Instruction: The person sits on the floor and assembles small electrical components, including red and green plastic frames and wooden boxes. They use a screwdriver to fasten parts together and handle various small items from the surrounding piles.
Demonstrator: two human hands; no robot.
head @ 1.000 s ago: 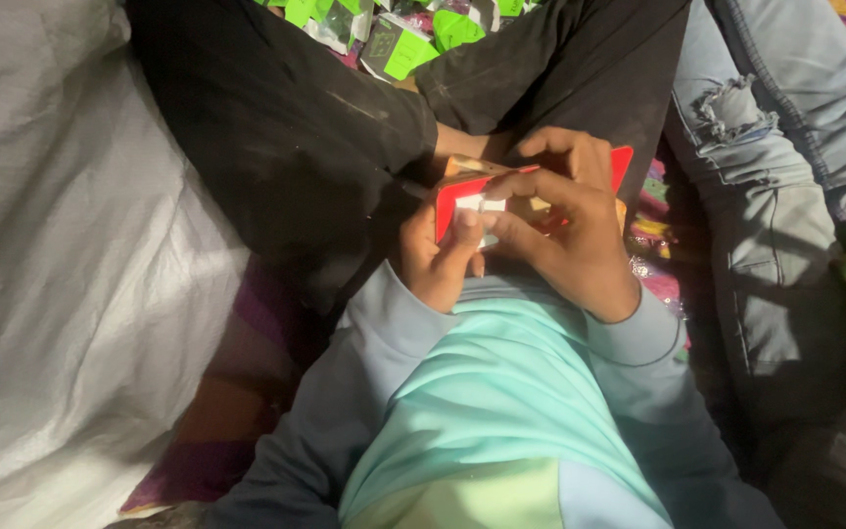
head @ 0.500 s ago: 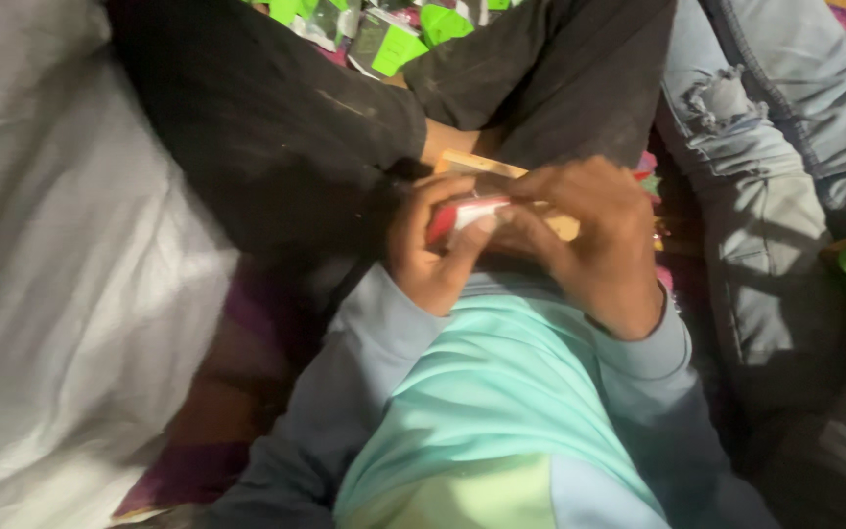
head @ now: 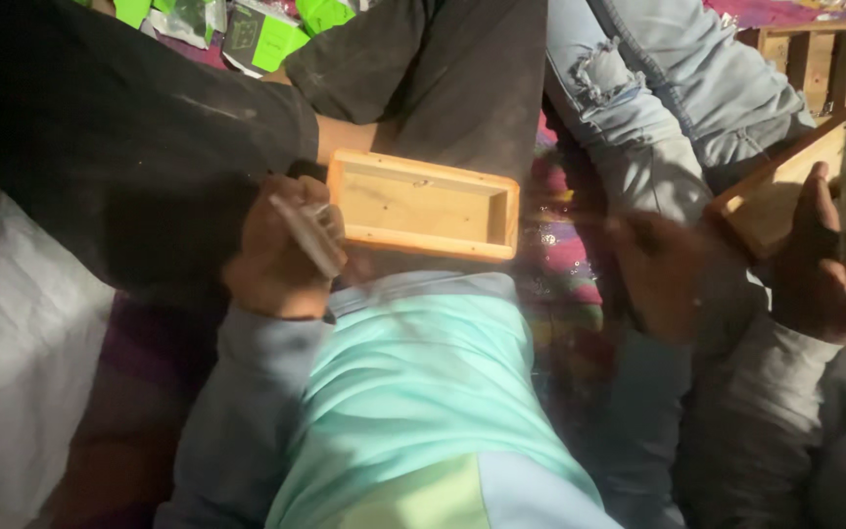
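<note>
A wooden tray lies crosswise at three o'clock of the left hand, fingers clamped on a clear tube; right hand blurred, its grip unreadable.

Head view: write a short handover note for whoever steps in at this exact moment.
Left hand: closed around a small pale stick-like piece, beside the box's left end.
Right hand: blurred, out to the right, apparently empty; grip unclear.
Wooden box: open, shallow, empty inside, resting on the lap.
A co-worker's hand holds another wooden box at right.
Done: box lies free. Left: the piece is not yet in it.
</note>
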